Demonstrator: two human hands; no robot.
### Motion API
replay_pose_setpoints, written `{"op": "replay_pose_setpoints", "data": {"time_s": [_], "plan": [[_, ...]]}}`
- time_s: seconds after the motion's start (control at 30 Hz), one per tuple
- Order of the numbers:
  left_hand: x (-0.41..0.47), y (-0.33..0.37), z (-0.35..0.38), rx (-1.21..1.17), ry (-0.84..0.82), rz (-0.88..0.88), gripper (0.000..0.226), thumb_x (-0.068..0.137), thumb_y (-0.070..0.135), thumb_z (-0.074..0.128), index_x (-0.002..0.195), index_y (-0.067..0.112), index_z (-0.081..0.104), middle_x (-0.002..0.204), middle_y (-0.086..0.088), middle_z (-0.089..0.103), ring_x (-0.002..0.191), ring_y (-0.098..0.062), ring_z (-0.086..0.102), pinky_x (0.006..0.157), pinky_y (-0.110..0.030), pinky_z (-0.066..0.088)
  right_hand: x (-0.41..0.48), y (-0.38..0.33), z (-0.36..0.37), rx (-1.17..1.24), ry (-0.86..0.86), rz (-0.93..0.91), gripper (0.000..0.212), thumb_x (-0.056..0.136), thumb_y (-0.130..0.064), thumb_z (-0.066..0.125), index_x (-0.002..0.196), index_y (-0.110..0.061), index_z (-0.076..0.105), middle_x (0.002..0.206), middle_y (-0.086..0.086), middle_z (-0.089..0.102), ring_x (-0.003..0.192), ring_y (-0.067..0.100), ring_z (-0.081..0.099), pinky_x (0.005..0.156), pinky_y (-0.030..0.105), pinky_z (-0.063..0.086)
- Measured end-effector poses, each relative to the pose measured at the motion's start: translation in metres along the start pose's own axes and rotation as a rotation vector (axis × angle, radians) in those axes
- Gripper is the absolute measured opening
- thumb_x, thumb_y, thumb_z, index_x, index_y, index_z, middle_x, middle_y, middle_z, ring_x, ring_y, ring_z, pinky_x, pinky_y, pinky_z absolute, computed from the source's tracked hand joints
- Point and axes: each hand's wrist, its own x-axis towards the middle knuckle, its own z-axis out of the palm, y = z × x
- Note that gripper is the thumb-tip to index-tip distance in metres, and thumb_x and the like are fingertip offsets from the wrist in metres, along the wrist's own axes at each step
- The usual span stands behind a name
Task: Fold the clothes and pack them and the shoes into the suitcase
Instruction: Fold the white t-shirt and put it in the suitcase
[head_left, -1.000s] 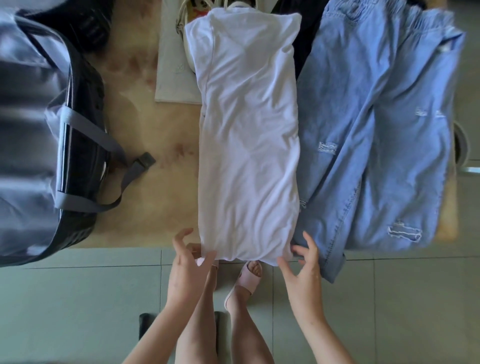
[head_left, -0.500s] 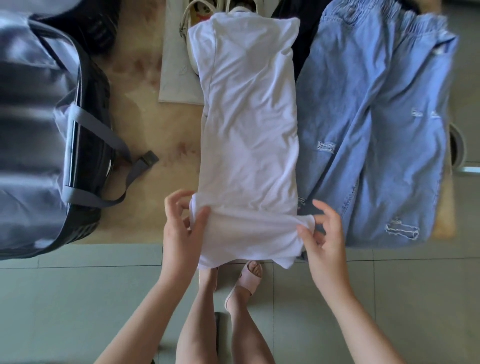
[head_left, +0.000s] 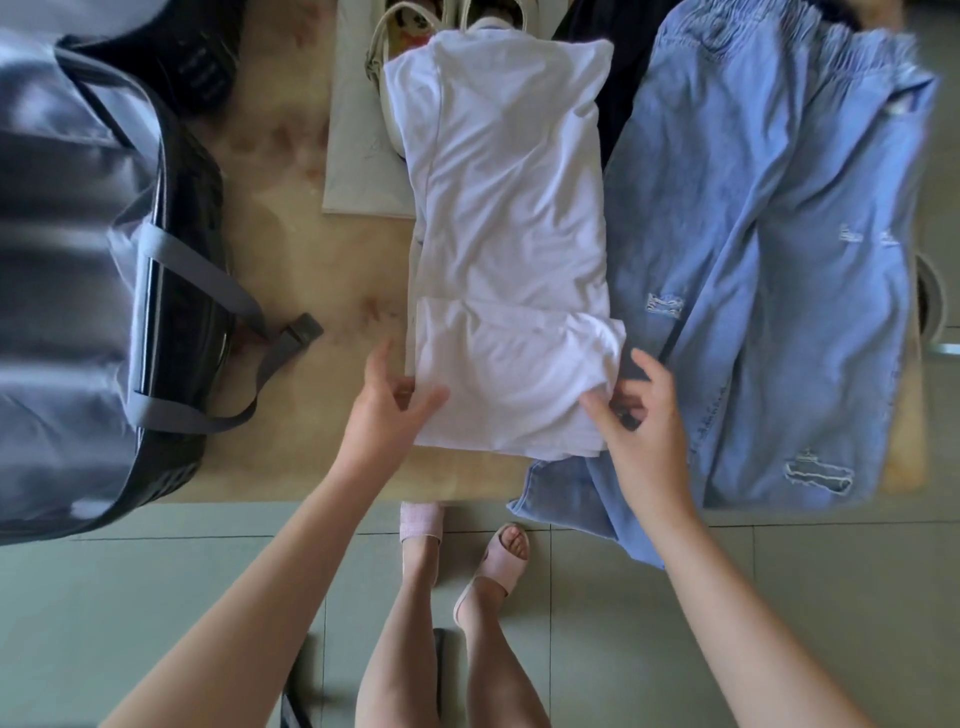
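A white shirt (head_left: 504, 218), folded into a long strip, lies on the beige table (head_left: 311, 270), its lower end doubled up over its middle. My left hand (head_left: 387, 415) pinches the left side of that fold, thumb on top. My right hand (head_left: 641, 421) pinches the right side. Light blue ripped jeans (head_left: 769, 260) lie spread out to the right, one leg hanging over the front edge. The open suitcase (head_left: 78, 270), with grey lining and loose straps (head_left: 208, 280), stands at the left. Pale shoes (head_left: 410, 26) peek out behind the shirt's top.
A pale flat cloth or bag (head_left: 363, 171) lies under the shoes. A black garment (head_left: 618, 104) shows between shirt and jeans. The table's front edge runs just above my slippered feet (head_left: 498, 556) on the grey tile floor.
Both hands picked up the shirt's lower end from the table's front edge and folded it up over the middle, making the shirt shorter.
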Motion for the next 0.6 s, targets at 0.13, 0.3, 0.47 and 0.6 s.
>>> {"op": "replay_pose_setpoints", "data": {"time_s": [0.13,0.3,0.47,0.6], "plan": [[-0.009,-0.017,0.003,-0.050,0.061,-0.021,0.082,0.085,0.029,0.070,0.150,0.021,0.021,0.101,0.004,0.066,0.088,-0.003,0.059,0.063,-0.002,0.041,-0.018,0.010,0.001,0.035,0.057,0.085,0.058,0.080,-0.008,0.075,0.130,-0.016,0.047,0.098,-0.001,0.065,0.092,0.011,0.061,0.084,0.011,0.044],[-0.009,-0.020,0.002,-0.042,0.102,0.042,0.061,0.090,0.023,0.065,0.143,0.025,0.035,0.095,0.000,0.065,0.081,-0.001,0.058,0.062,-0.003,0.040,-0.025,0.017,0.006,0.033,0.083,0.168,0.047,0.079,-0.006,0.075,0.118,-0.018,0.052,0.092,0.000,0.067,0.086,0.010,0.064,0.074,0.008,0.044],[-0.015,-0.029,-0.001,-0.003,0.112,0.040,0.060,0.091,0.019,0.063,0.143,0.027,0.034,0.102,0.001,0.063,0.089,-0.011,0.060,0.081,-0.025,0.050,-0.040,0.026,-0.004,0.032,0.134,0.212,0.038,0.078,-0.003,0.074,0.108,-0.018,0.056,0.081,0.003,0.066,0.075,0.011,0.064,0.072,0.020,0.046],[-0.018,-0.021,0.003,0.299,0.241,0.371,0.061,0.086,0.010,0.066,0.141,0.014,0.039,0.117,-0.001,0.056,0.104,-0.017,0.050,0.092,-0.028,0.039,-0.049,0.032,-0.004,0.068,0.123,0.242,0.031,0.077,-0.003,0.076,0.099,-0.017,0.061,0.080,-0.002,0.067,0.069,0.007,0.063,0.067,0.015,0.047]]}}
